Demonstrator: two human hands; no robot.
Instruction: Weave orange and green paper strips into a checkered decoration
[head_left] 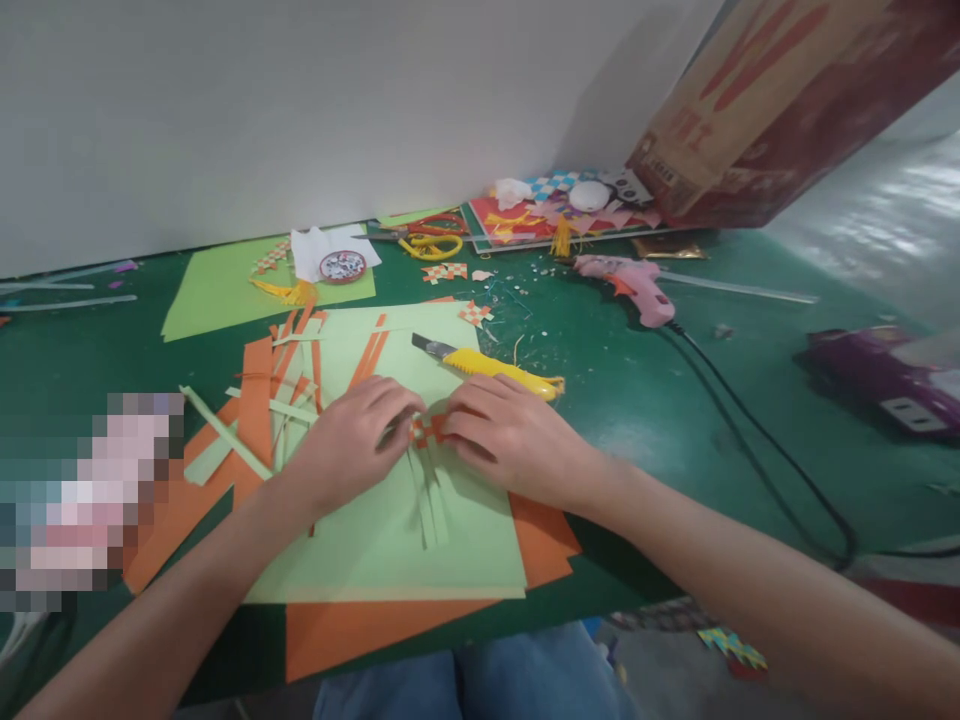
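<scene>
Over a light green paper sheet (375,560), both my hands hold a small weave of orange and pale green paper strips (425,432) between them. My left hand (364,435) pinches its left side with curled fingers. On the other side, the fingers of my right hand (510,430) close on the orange end. Pale green strip tails (431,510) hang down from the weave toward me. Just beyond my right hand lies a yellow utility knife (495,370) with its blade out. Loose orange and green strips (292,380) are heaped left of my left hand.
Orange paper (360,635) shows under the green sheet. A pink glue gun (634,285) with a black cord lies at the right. Yellow scissors (431,245) and a round patterned piece (343,266) sit at the back. A brown bag (720,130) stands at the back right, a purple object (889,375) at the far right.
</scene>
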